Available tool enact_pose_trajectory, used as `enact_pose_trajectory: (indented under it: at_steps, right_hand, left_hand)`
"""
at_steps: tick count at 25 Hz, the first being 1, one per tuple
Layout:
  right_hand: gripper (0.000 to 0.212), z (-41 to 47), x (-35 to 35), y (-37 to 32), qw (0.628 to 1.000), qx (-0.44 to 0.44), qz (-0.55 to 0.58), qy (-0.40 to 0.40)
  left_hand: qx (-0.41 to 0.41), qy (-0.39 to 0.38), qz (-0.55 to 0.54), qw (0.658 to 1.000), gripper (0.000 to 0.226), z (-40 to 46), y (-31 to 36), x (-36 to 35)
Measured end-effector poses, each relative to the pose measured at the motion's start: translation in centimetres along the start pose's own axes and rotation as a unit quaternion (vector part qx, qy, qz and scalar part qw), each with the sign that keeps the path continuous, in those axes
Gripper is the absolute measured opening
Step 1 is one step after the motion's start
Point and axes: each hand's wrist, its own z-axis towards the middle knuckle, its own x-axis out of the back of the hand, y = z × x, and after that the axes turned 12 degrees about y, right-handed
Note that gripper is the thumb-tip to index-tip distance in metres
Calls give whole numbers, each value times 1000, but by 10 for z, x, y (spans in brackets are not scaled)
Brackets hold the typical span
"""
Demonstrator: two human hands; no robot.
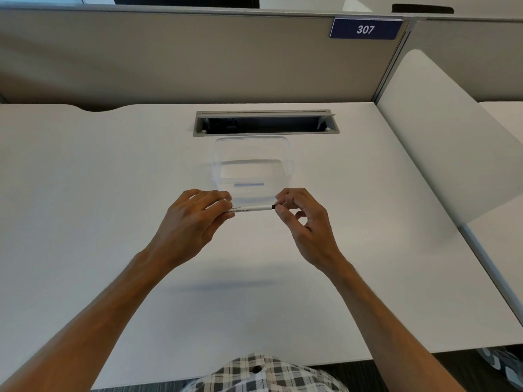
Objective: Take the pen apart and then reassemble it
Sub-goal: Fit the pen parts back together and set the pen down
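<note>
Two hands, one pen, one clear container, one cable slot and one number plate are in view.

The left hand (195,215) is closed around the left end of the pen (250,209), fingers curled over the barrel and thumb beneath. To its left the white counter (85,193) lies bare out to the frame edge, so there is open room on that side.

The pen is held level between the two hands, raised off the counter, its white barrel printed with small text. Only the middle stretch shows; the left end is hidden inside the left hand's fingers.

Just beyond the pen, between and behind both hands, stands the clear container (252,165), open-topped. Further back, the grey cable slot (266,123) is cut into the counter.

The right hand (305,219) pinches the pen's dark right tip between thumb and forefinger; the remaining fingers are curled loosely and hold nothing. To its right the counter runs bare to a white side divider (441,137). The counter's near edge lies below both forearms.

The blue plate (365,29) reading 307 hangs on the rear partition, beyond the right hand.
</note>
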Motion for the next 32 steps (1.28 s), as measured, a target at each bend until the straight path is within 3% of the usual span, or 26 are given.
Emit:
enact_pose_trajectory:
  at_steps: [8,19,32]
  right_hand:
    - [29,1,-4,-1,1000,-14,-21,10]
    - [4,1,3,-4,999,27,-19,4]
    - [16,3,0,-2,999,30,-21,2]
  left_hand:
    - [-5,1,-2,1000,23,0,2,1]
    - [1,0,0,1000,23,0,0,3]
    - [-9,16,-7,1000,19,0,2,2]
